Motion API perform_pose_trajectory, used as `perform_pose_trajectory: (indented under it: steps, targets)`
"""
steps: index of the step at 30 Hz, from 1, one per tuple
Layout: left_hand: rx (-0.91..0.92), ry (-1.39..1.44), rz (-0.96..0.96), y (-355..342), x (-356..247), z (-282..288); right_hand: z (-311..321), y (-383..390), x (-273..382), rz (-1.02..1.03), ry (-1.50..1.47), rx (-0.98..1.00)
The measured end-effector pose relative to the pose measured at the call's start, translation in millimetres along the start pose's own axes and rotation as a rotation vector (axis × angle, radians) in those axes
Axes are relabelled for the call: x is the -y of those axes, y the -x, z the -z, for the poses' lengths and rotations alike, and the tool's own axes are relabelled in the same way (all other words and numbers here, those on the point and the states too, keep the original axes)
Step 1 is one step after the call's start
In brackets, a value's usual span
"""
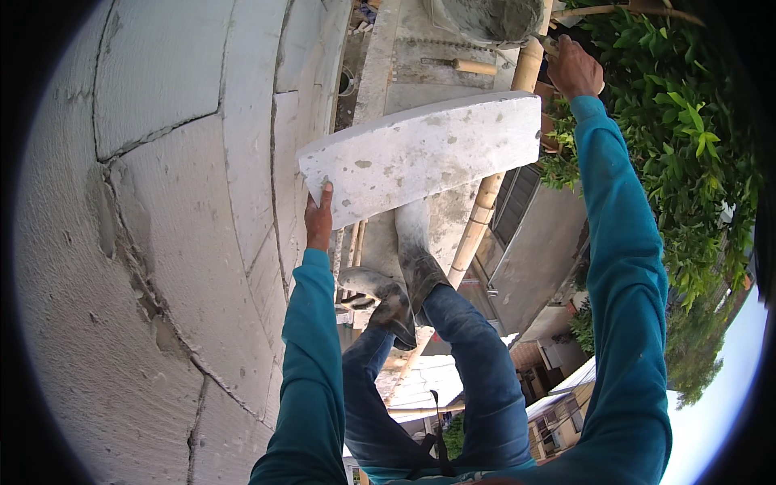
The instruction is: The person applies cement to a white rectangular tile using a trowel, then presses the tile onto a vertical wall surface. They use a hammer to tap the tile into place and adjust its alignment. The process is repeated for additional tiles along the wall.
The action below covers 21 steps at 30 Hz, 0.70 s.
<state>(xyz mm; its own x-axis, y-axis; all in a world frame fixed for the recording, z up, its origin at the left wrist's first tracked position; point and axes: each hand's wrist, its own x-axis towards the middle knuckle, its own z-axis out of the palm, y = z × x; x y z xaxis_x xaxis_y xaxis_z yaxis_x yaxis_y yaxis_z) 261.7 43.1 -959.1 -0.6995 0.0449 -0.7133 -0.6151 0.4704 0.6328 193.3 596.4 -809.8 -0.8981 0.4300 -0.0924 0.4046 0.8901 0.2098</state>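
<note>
A long pale lightweight wall block (428, 153), spotted with grey mortar, is tilted across the middle above my boots. My left hand (318, 217) grips its near left end, with the thumb on the broad face. At the upper right, my right hand (575, 69) is closed around a short tool handle (549, 44) beside a mortar bucket (493, 20). The tool's working end cannot be made out. Behind the block, a tool with a pale wooden handle (474, 67) lies on the platform.
A block wall (178, 186) with mortar-smeared joints rises on my left. Bamboo poles (478, 222) run along the right side of the narrow platform (457, 214) under my boots (422, 271). Beyond them are a drop, roofs and leafy branches (679, 121).
</note>
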Motion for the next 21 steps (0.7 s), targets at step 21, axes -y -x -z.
perform_pose_trajectory:
  steps: [21]
  targets:
    - [-0.132, -0.207, 0.097, 43, -19, -9, -77, 66, 78, -0.554, -0.811, -0.144]
